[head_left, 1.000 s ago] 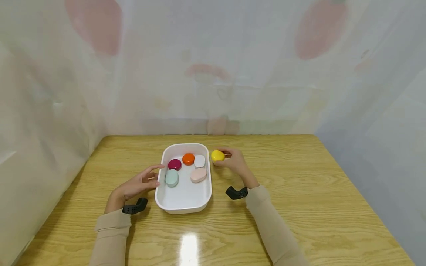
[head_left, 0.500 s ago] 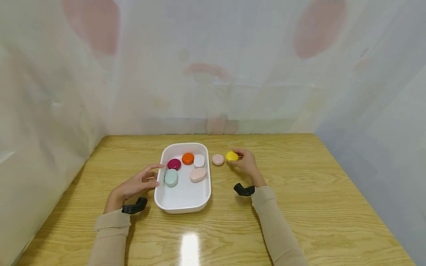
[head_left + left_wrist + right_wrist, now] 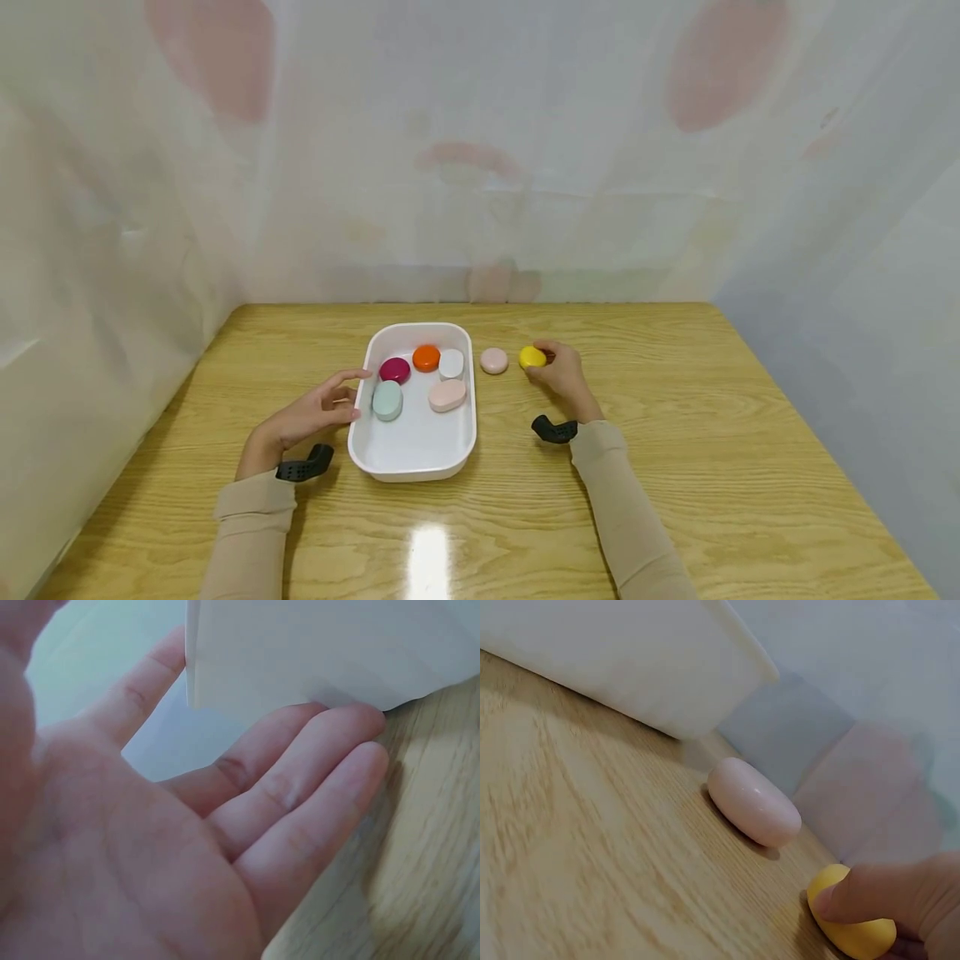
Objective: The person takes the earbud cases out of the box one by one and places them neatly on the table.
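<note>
At the left edge, a pale sheet (image 3: 112, 250) is seen; it is also hung behind the bench (image 3: 720, 467) and along its right side, and faint reddish shapes are shown on its back part. Next, a left arm is covered by a beige sleeve (image 3: 251, 533), and a black wrist mount (image 3: 303, 465) is worn below the cuff. The left hand (image 3: 303, 414) is held against the left wall of a white box (image 3: 408, 454); its grip is kept loose, with the fingers relaxed and spread, and the box is touched by the fingertips.

Inside the box, a pale green piece (image 3: 387, 401) is placed near the left wall, with a dark pink piece (image 3: 394, 371) just behind it. An orange piece (image 3: 427, 358) is set by the far wall. Near the right wall, a pale pink oval piece (image 3: 447, 396) is laid in front of a white piece (image 3: 452, 364); whether these two are touching cannot be told.

Just right of the box, a round pink piece (image 3: 494, 361) is rested on the bench. Farther right, and apart from it, a yellow piece (image 3: 532, 357) is pinched between the thumb and fingers of the right hand (image 3: 564, 372), low at the bench surface. Beyond that grip, a second black mount (image 3: 555, 430) is worn at the wrist, and the right arm is covered by another beige sleeve (image 3: 630, 517).
</note>
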Tool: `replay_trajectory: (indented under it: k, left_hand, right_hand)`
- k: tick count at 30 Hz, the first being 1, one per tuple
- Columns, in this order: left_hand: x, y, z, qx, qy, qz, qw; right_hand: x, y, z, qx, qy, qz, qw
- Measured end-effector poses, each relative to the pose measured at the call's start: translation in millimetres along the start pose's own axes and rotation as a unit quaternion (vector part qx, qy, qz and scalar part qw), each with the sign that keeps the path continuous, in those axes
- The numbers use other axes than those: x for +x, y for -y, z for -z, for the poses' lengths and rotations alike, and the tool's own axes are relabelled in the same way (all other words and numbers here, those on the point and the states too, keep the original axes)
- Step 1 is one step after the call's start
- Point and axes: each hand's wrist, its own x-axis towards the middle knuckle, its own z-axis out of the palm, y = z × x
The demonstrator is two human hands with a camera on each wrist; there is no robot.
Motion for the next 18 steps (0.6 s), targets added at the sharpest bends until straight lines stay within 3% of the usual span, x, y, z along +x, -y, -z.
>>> replay_trajectory:
  k: [10, 18]
  left_hand:
    - [0.5, 0.6, 0.3, 0.008, 0.0, 0.001, 1.0]
    - [0.6, -0.4, 1.1, 0.006, 0.0, 0.002, 1.0]
  right_hand:
    - [-3, 7, 3, -0.01, 0.018, -0.001, 1.0]
    - [-6, 24, 9, 0.004, 0.028, -0.014, 1.0]
